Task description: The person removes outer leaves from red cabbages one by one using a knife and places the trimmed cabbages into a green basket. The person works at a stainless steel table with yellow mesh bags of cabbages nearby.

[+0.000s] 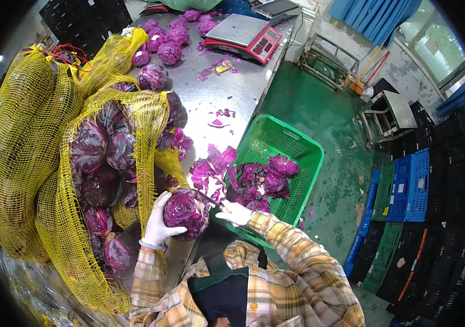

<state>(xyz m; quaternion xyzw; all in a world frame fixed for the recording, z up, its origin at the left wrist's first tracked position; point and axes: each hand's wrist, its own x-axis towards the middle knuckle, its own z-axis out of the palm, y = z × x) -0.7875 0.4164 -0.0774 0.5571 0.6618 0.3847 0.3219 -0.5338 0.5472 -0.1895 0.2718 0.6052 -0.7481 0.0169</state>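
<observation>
A red cabbage (186,213) rests in my gloved left hand (159,224), with the thumb and fingers spread around its left side. My gloved right hand (235,212) grips a knife (206,198), whose thin dark blade reaches along the cabbage's upper right edge. Most of the handle is hidden in the fist. Loose purple outer leaves (212,173) lie on the steel table just beyond the blade. To the left, an opened yellow mesh sack (150,135) holds several more red cabbages (99,184).
A green plastic crate (316,163) with cabbage leaves (263,180) stands right of the steel table (199,86). Full mesh sacks (16,163) fill the left. Several peeled cabbages (170,53) and a red scale (240,36) sit at the far end. Stacked crates (416,184) line the right.
</observation>
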